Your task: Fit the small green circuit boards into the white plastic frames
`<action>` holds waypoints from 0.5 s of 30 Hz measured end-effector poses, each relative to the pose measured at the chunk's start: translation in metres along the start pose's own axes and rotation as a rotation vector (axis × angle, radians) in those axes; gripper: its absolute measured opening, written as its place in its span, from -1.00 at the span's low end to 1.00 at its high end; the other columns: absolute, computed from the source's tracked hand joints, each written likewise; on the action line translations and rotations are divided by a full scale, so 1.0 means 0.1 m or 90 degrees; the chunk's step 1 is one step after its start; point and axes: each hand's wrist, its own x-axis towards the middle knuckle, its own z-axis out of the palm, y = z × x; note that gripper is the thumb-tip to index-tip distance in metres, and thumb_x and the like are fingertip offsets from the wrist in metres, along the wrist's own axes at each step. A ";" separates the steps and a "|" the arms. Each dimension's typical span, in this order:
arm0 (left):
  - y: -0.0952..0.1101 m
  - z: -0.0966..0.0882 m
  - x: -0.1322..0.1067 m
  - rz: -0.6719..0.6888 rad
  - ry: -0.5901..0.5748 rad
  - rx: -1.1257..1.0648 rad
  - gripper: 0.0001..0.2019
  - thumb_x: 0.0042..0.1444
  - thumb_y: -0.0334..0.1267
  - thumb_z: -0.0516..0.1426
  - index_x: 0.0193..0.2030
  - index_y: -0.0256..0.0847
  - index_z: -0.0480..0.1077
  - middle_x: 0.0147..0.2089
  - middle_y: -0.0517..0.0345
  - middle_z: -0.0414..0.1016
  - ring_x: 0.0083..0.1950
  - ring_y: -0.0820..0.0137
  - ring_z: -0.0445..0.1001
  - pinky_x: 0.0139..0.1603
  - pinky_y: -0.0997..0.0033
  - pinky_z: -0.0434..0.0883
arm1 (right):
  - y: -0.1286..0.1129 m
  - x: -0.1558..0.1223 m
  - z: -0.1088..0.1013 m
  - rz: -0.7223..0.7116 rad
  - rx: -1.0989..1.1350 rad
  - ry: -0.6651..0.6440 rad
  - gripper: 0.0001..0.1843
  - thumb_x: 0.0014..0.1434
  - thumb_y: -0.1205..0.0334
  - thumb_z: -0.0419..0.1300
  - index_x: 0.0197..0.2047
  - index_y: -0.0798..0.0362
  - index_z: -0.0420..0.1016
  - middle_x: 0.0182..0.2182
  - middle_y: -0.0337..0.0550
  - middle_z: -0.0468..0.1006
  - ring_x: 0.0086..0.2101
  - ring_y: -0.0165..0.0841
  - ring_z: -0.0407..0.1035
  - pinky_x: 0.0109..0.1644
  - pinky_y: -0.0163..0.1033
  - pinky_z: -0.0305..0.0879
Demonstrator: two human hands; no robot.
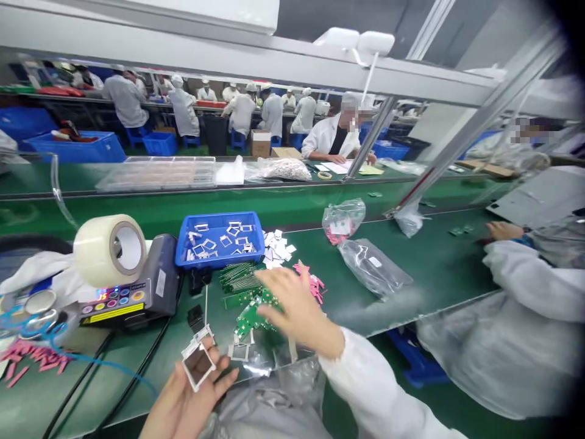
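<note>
My left hand (185, 399) lies palm up near the bench's front edge and holds a small white rectangular frame (197, 364) on its fingers. My right hand (297, 311), blurred by motion, reaches over a pile of green circuit boards (244, 289) with its fingers curled at the boards; whether it grips one I cannot make out. More white frames (240, 350) lie on the mat between the two hands. A blue tray (219, 239) with several white frames stands behind the boards. Pink strips (314, 283) lie just beyond my right hand.
A roll of clear tape (109, 250) rests on a grey device (132, 292) with coloured buttons at left. Plastic bags (372, 265) lie at right on the green conveyor (434, 256). A co-worker's sleeve and hand (503, 231) are at far right. Several people in white work behind.
</note>
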 end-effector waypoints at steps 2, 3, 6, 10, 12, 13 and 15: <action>0.01 -0.04 -0.01 0.000 0.013 0.006 -0.72 -0.05 -0.04 0.18 -0.20 -0.05 0.50 -0.32 0.18 0.54 -0.19 0.31 0.44 0.01 0.13 0.36 | 0.34 0.21 0.13 0.143 -0.019 -0.009 -0.61 0.25 0.05 -0.03 0.08 0.01 0.29 0.01 -0.06 0.42 0.00 -0.23 0.28 0.13 0.07 0.05; 0.00 -0.05 -0.01 0.000 0.016 0.006 -0.71 -0.05 -0.03 0.18 -0.20 -0.06 0.50 -0.32 0.17 0.54 -0.20 0.31 0.43 0.01 0.13 0.36 | 0.49 0.33 0.22 0.186 -0.025 -0.021 -0.66 0.25 0.10 -0.01 0.01 0.09 0.36 -0.07 -0.01 0.46 -0.06 -0.23 0.33 0.06 0.03 0.15; 0.00 -0.08 -0.03 0.013 0.019 -0.002 -0.69 -0.03 -0.03 0.17 -0.17 -0.10 0.50 -0.31 0.13 0.53 -0.19 0.32 0.42 0.01 0.14 0.34 | 0.77 0.65 0.52 0.269 -0.034 -0.059 -0.70 0.20 0.12 0.09 -0.09 0.15 0.38 -0.14 -0.06 0.45 -0.15 -0.28 0.37 -0.07 -0.03 0.30; 0.01 -0.11 -0.04 0.052 0.016 -0.022 -0.72 0.00 -0.07 0.16 -0.17 -0.11 0.50 -0.29 0.12 0.54 -0.19 0.32 0.44 0.01 0.14 0.33 | 0.92 0.80 0.69 0.300 -0.005 -0.061 -0.71 0.21 0.13 0.09 -0.07 0.12 0.36 -0.13 -0.11 0.43 -0.20 -0.35 0.38 -0.14 -0.11 0.35; 0.01 -0.11 -0.04 0.070 0.006 -0.029 -0.72 0.01 -0.09 0.16 -0.16 -0.12 0.49 -0.28 0.11 0.55 -0.17 0.31 0.45 0.03 0.12 0.32 | 0.91 0.75 0.63 0.284 0.028 -0.034 -0.77 0.19 0.15 0.10 -0.18 0.14 0.40 -0.25 -0.14 0.47 -0.28 -0.38 0.39 -0.19 -0.17 0.35; 0.01 -0.11 -0.03 0.075 -0.004 -0.032 -0.72 0.01 -0.09 0.16 -0.15 -0.12 0.49 -0.27 0.10 0.56 -0.15 0.30 0.46 0.04 0.12 0.30 | 0.87 0.70 0.57 0.269 0.047 -0.014 -0.79 0.19 0.16 0.11 -0.24 0.14 0.41 -0.33 -0.16 0.49 -0.34 -0.39 0.39 -0.23 -0.21 0.34; 0.01 -0.09 -0.01 0.075 -0.026 -0.037 -0.71 0.00 -0.09 0.17 -0.15 -0.14 0.49 -0.20 0.07 0.58 -0.08 0.26 0.46 0.07 0.11 0.28 | 0.68 0.56 0.44 0.228 0.088 0.030 -0.80 0.19 0.16 0.08 -0.32 0.12 0.40 -0.45 -0.19 0.50 -0.42 -0.39 0.39 -0.31 -0.26 0.32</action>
